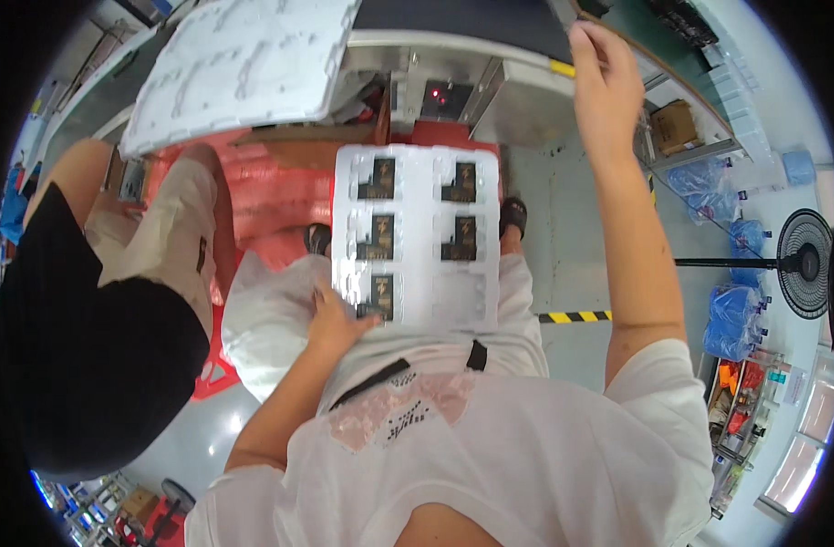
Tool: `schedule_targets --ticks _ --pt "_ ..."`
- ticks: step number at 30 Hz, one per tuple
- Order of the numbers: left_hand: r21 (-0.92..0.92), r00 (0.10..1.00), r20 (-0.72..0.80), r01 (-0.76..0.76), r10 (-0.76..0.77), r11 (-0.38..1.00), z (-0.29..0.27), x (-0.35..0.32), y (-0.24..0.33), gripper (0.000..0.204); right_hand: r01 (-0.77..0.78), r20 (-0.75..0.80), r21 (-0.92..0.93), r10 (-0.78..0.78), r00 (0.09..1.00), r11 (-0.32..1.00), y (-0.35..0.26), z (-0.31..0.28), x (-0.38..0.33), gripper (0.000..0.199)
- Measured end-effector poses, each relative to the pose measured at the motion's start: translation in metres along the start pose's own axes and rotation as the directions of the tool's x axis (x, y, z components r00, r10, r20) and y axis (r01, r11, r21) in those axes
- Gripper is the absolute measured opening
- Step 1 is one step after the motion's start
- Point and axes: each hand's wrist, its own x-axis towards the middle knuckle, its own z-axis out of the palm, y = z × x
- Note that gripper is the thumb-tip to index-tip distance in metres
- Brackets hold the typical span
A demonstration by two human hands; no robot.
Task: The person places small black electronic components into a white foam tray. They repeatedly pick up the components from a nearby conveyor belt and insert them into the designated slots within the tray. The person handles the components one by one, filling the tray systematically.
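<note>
A white plastic tray [419,228] rests across my lap. Its pockets hold several flat black L-shaped pieces [378,235] with gold marks, in two columns. Bare white plastic shows in the pocket at the near right. My left hand [335,321] grips the tray's near left corner, with the thumb over the rim beside the lowest black piece. Raised at the far right, my right hand [608,87] is at the edge of the dark bench surface [471,25]. Its fingers are curled together, and whatever may be between them is hidden.
Another white tray [239,68] lies at the far left of the bench. A person in a black top [98,337] sits close on my left. Under the bench is a metal cabinet [526,105]. A black fan [804,264] and wrapped water bottles [734,319] stand at the right.
</note>
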Motion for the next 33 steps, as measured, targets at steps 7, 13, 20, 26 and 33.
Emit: schedule_targets --ticks 7,13,20,26,33 --pt "0.132 0.982 0.162 0.076 -0.097 0.988 -0.016 -0.008 0.007 0.127 -0.133 0.057 -0.645 0.221 0.974 0.752 0.113 0.094 0.141 0.066" --pt "-0.114 0.969 -0.114 -0.23 0.218 0.966 -0.04 0.0 0.004 0.102 -0.04 0.182 -0.737 0.255 0.95 0.675 0.16 0.093 0.171 0.076" --pt "-0.971 0.93 -0.217 -0.237 0.295 0.031 -0.148 0.049 0.135 0.069 0.094 0.123 -0.354 -0.053 0.991 0.93 0.126 0.053 0.135 0.018" --pt "-0.901 0.921 -0.356 -0.292 0.161 -0.322 -0.156 0.073 0.185 0.033 0.021 0.043 0.118 -0.026 0.999 0.993 0.064 -0.014 0.07 0.007" --pt "-0.905 0.916 -0.384 -0.399 -0.119 -0.151 -0.159 0.061 0.118 0.044 -0.465 0.383 0.226 0.361 0.85 0.856 0.007 -0.058 -0.109 0.018"
